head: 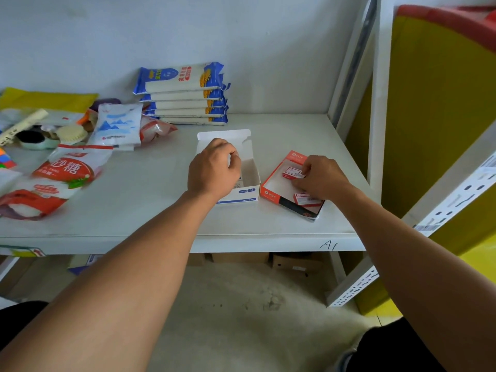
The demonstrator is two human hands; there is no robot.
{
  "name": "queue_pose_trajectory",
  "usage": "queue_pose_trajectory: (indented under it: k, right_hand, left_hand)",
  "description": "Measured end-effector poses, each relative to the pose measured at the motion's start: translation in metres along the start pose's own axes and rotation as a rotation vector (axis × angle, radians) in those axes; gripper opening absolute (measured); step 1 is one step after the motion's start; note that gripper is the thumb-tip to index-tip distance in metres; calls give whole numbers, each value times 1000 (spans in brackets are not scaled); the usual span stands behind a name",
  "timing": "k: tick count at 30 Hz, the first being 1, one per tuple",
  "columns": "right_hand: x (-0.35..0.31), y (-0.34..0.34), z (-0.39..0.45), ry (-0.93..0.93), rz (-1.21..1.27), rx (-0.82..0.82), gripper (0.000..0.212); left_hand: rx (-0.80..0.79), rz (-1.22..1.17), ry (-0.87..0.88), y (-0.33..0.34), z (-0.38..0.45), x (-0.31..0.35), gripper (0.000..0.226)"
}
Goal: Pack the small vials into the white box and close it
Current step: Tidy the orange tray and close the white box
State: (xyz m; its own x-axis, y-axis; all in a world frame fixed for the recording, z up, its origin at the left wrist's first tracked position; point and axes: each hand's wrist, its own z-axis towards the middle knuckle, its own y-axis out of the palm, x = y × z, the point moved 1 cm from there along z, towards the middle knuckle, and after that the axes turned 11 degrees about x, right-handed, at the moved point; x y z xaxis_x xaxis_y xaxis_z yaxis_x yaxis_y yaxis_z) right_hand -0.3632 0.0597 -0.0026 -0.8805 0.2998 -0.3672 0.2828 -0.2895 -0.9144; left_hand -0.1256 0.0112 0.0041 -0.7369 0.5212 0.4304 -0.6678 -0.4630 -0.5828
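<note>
The white box [251, 175] stands open on the shelf, its lid flap tipped back toward the wall. My left hand [213, 169] hovers over the box's left part with fingers curled; what they hold is hidden. To the right lies an orange tray [273, 182] carrying small red-and-white vial packs. My right hand [320, 177] rests on that tray and pinches one small pack [291, 173] at its upper end. A second pack [304, 197] lies lower on the tray, beside my wrist.
Stacked blue-and-white noodle packs [185, 93] lean on the back wall. Sugar bags [64, 174] and assorted clutter fill the shelf's left side. A white shelf upright [374, 103] and a yellow panel [440, 103] bound the right. The shelf's front edge [268, 244] runs below the boxes.
</note>
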Motion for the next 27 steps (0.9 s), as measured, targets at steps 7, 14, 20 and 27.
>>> queue_pose_trajectory:
  k: [7,14,20,27]
  right_hand:
    - [-4,2,0,-20,-98,-59,43]
    - [-2,2,0,83,58,32,39]
    - [-4,1,0,103,88,51,34]
    - [-10,4,-5,61,-13,64,40]
  left_hand:
    - [0,9,3,-1,0,0,16]
    - [-8,21,6,-2,2,-4,17]
    - [-4,26,9,-3,1,-6,17]
    - [-3,25,18,-4,3,-6,17]
